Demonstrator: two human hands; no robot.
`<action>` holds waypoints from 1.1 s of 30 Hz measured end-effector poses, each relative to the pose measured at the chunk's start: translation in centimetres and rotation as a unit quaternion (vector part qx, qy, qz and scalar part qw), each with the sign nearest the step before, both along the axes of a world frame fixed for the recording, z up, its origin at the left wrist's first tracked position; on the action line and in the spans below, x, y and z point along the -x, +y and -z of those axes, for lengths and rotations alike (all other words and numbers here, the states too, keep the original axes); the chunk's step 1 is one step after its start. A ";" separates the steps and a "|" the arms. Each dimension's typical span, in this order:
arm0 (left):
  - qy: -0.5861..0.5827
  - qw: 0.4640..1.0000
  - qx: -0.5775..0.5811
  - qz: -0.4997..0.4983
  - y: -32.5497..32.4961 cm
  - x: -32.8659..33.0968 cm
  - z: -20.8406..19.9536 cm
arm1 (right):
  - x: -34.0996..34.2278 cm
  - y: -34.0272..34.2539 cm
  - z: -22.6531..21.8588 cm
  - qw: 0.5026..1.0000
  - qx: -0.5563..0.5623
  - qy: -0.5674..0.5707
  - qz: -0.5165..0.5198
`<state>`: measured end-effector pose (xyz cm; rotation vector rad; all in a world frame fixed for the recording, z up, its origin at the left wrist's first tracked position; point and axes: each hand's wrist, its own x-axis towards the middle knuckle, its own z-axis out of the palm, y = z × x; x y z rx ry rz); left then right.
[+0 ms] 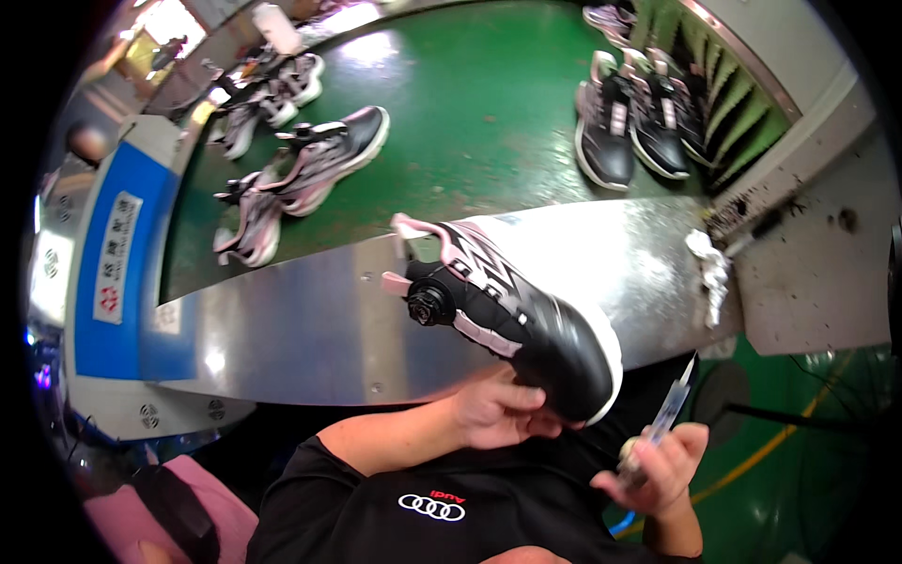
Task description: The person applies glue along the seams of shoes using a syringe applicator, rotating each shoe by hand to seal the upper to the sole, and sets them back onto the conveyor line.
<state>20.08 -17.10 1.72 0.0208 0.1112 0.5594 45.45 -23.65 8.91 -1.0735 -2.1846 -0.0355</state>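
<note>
A black and pink sneaker (554, 348) with a white sole is tilted over the front metal ledge, its toe toward me. My left hand (503, 409) is closed on it at the toe end, fingers partly hidden beneath. A round black dial (426, 303) sits on the sneaker's tongue, and pink pull loops stick out at the collar. To the right, apart from the sneaker, my right hand (662, 461) is wrapped round a clear, slim syringe (669, 411) whose thin pale tip points up.
A metal ledge (291, 329) borders the green conveyor belt (460, 113). Several similar sneakers stand on the belt at left (329, 155) and at right (606, 132). Crumpled white tissue (711, 273) lies on the ledge's right end. A blue and white machine panel (117, 273) stands at left.
</note>
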 end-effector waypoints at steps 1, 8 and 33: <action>-0.006 1.000 0.009 -0.008 -0.9 1.2 0.2 | -0.4 1.4 1.0 1.000 0.006 -0.005 0.011; 0.288 0.946 0.013 -0.149 -4.9 9.2 -4.2 | -0.2 10.8 6.8 0.990 0.076 0.111 0.052; 0.607 0.538 -0.157 -0.563 15.6 35.0 2.6 | 0.6 12.7 6.7 0.980 0.117 0.138 0.082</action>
